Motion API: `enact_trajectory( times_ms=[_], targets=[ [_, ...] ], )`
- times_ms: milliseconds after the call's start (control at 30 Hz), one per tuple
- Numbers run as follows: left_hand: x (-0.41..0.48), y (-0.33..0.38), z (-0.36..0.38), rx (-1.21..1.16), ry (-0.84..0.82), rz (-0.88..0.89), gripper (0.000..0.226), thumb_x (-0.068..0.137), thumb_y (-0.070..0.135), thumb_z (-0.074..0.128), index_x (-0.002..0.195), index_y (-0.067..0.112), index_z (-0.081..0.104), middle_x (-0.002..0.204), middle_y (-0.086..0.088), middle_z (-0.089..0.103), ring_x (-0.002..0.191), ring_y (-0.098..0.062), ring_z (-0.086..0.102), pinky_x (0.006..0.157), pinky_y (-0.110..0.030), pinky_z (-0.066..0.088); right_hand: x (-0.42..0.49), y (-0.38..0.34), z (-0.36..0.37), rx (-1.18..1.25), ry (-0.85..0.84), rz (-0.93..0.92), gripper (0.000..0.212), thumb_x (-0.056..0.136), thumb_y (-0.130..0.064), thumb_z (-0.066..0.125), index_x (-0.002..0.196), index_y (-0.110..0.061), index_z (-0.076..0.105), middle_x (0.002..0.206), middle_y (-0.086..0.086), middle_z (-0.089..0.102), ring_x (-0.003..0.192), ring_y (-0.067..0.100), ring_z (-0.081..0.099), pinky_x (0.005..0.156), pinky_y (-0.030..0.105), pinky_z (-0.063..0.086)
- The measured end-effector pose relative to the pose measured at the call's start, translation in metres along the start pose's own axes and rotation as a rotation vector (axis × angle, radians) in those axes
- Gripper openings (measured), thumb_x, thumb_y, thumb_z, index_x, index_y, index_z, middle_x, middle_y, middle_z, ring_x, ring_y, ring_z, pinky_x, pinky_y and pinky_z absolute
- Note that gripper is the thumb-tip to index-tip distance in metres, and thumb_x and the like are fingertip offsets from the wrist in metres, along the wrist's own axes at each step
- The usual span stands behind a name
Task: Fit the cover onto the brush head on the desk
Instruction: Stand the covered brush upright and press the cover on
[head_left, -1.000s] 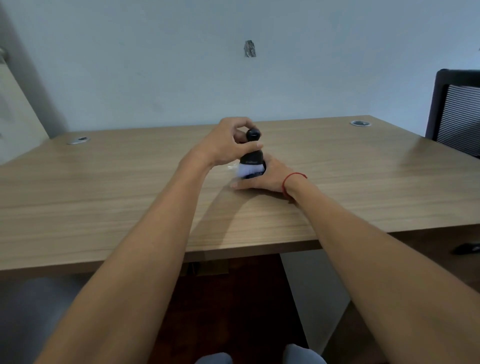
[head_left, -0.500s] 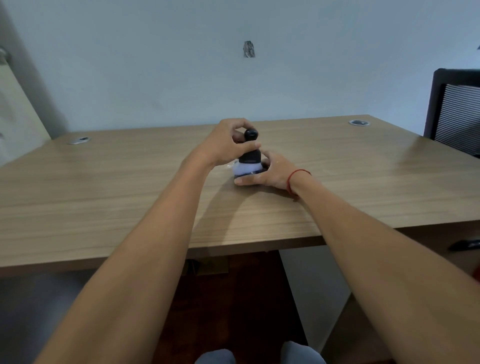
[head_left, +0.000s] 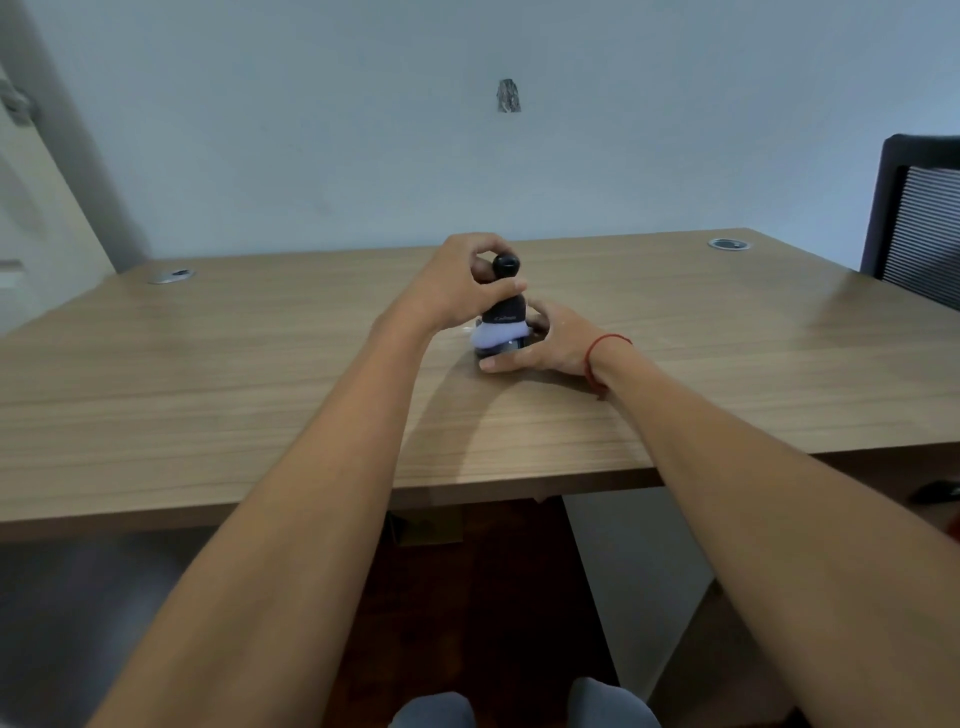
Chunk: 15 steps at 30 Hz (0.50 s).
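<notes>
Two knees (head_left: 524, 706) in grey cloth sit at the bottom edge, cut off by the frame. Two bare forearms reach forward from there over the near edge of one wooden bench (head_left: 208, 395). One red cord (head_left: 605, 351) circles the right wrist. One right hand (head_left: 545, 343) rests on the bench top near its middle, curled around the low base of the brush; thumb and fingers press against a dark piece under the bristles that appears to be the cover (head_left: 501, 349), though most of it is hidden by the hand and its outline is hard to make out. One brush (head_left: 503, 306) stands upright there, black handle up, pale lilac bristles (head_left: 493, 335) pointing down into that dark piece. One left hand (head_left: 457, 283) pinches the handle, thumb across the lower body, fingers curled behind the round knob on top. Small lettering on the handle is too blurred to read. Two round metal rings (head_left: 171, 275) are set into the bench top at its far corners. One dark mesh chair (head_left: 919, 218) is cut off at the right edge. One small dark patch (head_left: 509, 96) marks the pale wall behind.
</notes>
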<state>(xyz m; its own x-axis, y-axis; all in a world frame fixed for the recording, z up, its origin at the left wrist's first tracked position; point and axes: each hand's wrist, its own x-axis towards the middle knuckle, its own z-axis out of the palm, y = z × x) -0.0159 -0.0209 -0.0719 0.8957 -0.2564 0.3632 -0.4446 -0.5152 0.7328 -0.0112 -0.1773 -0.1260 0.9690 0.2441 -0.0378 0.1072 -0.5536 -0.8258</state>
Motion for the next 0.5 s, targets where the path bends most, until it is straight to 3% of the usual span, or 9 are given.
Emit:
enact_trajectory(
  times_ms=[133, 233, 333, 500],
  targets=[
    [-0.001, 0.0, -0.008, -0.046, -0.085, -0.063, 0.023, 0.082, 0.016, 0.072, 0.102, 0.011, 0.062, 0.078, -0.014, 0.071, 0.087, -0.032, 0.071, 0.082, -0.048, 0.058, -0.004, -0.003, -0.002, 0.015, -0.013, 0.012, 0.131, 0.052, -0.051, 0.093, 0.156, -0.018, 0.021, 0.15, 0.0, 0.049, 0.132, 0.016, 0.051, 0.113, 0.037, 0.039],
    [-0.001, 0.001, -0.01, -0.033, -0.1, -0.058, 0.024, 0.082, 0.015, 0.072, 0.103, 0.009, 0.062, 0.08, -0.016, 0.071, 0.085, -0.029, 0.071, 0.08, -0.043, 0.06, -0.002, -0.001, -0.002, 0.038, -0.014, 0.026, 0.128, 0.064, -0.041, 0.091, 0.159, -0.016, 0.01, 0.155, 0.002, 0.042, 0.139, 0.016, 0.045, 0.116, 0.036, 0.035],
    [-0.002, -0.004, -0.006, -0.027, 0.024, -0.008, 0.022, 0.083, 0.014, 0.071, 0.102, 0.011, 0.06, 0.077, -0.013, 0.069, 0.072, -0.019, 0.066, 0.076, -0.036, 0.056, -0.002, -0.003, -0.003, 0.046, -0.01, 0.041, 0.128, 0.065, -0.04, 0.09, 0.159, -0.019, 0.006, 0.158, 0.002, 0.038, 0.142, 0.017, 0.041, 0.119, 0.039, 0.032],
    [-0.001, -0.006, -0.01, -0.073, -0.093, -0.065, 0.024, 0.083, 0.014, 0.071, 0.104, 0.009, 0.06, 0.077, -0.011, 0.07, 0.071, -0.016, 0.068, 0.064, -0.027, 0.059, -0.001, -0.001, -0.004, 0.051, -0.023, 0.05, 0.131, 0.062, -0.042, 0.091, 0.16, -0.024, 0.005, 0.156, 0.001, 0.041, 0.142, 0.018, 0.041, 0.12, 0.042, 0.03]
  ],
)
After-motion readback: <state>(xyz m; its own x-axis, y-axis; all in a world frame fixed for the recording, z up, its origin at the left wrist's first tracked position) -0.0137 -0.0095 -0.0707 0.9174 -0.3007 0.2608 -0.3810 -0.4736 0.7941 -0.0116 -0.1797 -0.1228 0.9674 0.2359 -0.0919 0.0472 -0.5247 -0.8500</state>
